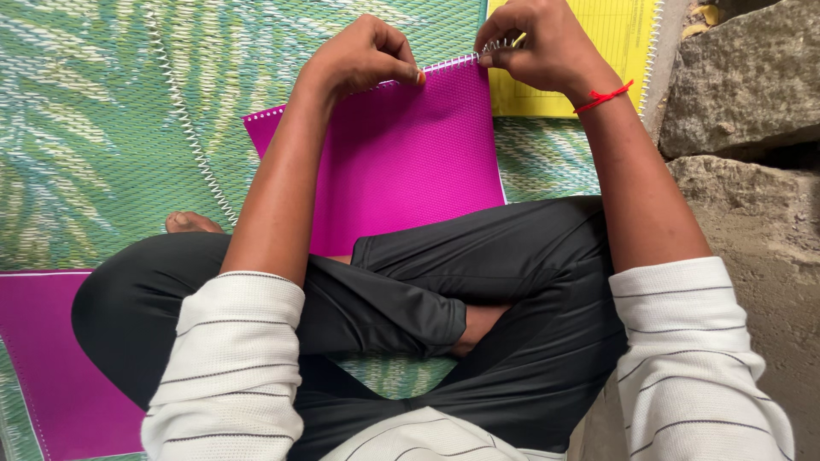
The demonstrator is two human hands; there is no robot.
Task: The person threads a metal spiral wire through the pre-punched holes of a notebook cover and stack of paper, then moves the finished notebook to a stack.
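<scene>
A magenta notebook (401,154) with a textured plastic cover lies on the mat in front of my crossed legs. A white wire spiral (453,61) runs along its far edge. My left hand (363,55) pinches that far edge near the middle. My right hand (538,43), with a red thread around the wrist, grips the spiral's end at the notebook's far right corner.
A loose white spiral coil (190,128) lies stretched across the green patterned mat (94,128). A yellow ruled sheet (628,34) with a spiral on its right side sits behind the notebook. Another magenta cover (51,358) lies at bottom left. Rough stone blocks (743,77) border the right.
</scene>
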